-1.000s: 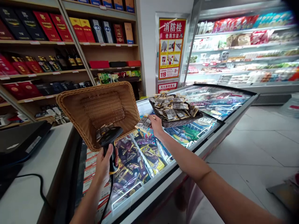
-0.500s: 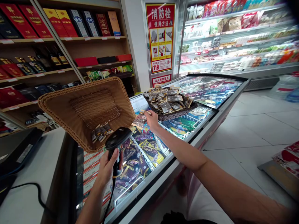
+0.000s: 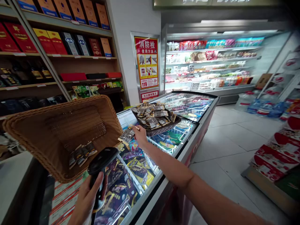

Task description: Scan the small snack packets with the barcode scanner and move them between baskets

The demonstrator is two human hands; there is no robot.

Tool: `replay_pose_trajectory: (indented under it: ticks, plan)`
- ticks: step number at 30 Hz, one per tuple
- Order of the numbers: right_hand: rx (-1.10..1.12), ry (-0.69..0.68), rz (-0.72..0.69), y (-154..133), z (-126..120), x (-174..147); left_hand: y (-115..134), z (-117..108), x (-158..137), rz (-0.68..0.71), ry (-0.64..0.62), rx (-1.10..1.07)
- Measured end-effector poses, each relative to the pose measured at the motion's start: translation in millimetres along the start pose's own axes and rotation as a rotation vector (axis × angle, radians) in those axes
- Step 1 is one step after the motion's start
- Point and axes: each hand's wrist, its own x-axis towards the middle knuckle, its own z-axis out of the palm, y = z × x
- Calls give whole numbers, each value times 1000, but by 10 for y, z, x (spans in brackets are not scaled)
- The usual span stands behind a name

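Note:
My left hand is wrapped round the handle of a black barcode scanner, its head tipped toward the upper right. Between the fingers of my right hand is a small snack packet, held by its edge above the freezer. A large tan wicker basket leans on its side at the left, with several small dark packets lying inside it. Just beyond my right hand, a dark woven tray is heaped with similar packets.
Under both hands runs a glass-topped chest freezer holding bagged goods. A white counter borders it at the left. Shelves of boxes and a lit refrigerated case stand behind. Stacked red and white cartons sit at the right.
The view has swung right and up, bringing more of the refrigerated case and the cartons into sight. The packet in my right hand has tilted; both hands keep their hold.

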Motion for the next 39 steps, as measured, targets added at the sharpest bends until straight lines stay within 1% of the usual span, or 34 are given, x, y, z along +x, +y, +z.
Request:
replay_pose_trajectory:
  ticks: [2, 4, 7, 9, 11, 13, 15, 17, 19, 21, 23, 25, 26, 30, 32, 33, 35, 37, 39]
  plan:
    - [40, -7, 8, -57, -49, 50, 22, -1, -2, -19, 5, 6]
    - [59, -4, -11, -137, -149, 108, 43, 3, -6, -23, 23, -4]
    - [-7, 11, -113, -289, -351, 245, 66, 22, -14, -10, 67, -39]
    - [-133, 37, -187, -416, -463, 396, 68, 36, -12, -16, 77, -56]
    - [-283, 83, -238, -561, -516, 587, 61, 46, -3, -19, 77, -64]
    - [-437, 117, -263, -695, -509, 773, 48, 48, 9, -16, 77, -67]
    - [-591, 146, -257, -774, -470, 893, 32, 42, 20, -10, 81, -63]
    - [-714, 176, -262, -766, -435, 907, 15, 28, 30, -12, 80, -55]
    - [-763, 193, -317, -679, -416, 820, -4, 11, 39, -16, 75, -56]
    - [-776, 179, -402, -552, -396, 670, -24, -1, 48, -15, 72, -69]
    - [-792, 128, -473, -427, -340, 497, -40, -2, 55, -19, 61, -75]
    - [-823, 26, -524, -319, -220, 320, -46, 4, 60, -24, 59, -77]
    - [-843, -47, -543, -268, -134, 231, -44, 4, 64, -9, 90, -89]
    - [-949, -449, -582, -46, 328, -141, 5, -61, 104, 19, 198, -133]
    - [-990, -613, -575, 72, 590, -320, 49, -136, 126, 49, 254, -190]
    - [-1008, -659, -555, 128, 725, -398, 74, -177, 135, 72, 291, -226]
    - [-1030, -686, -473, 229, 1002, -523, 119, -255, 147, 115, 365, -290]
    - [-1017, -658, -351, 311, 1284, -608, 149, -315, 155, 147, 427, -323]
    - [-967, -611, -263, 374, 1549, -672, 159, -354, 162, 158, 458, -333]
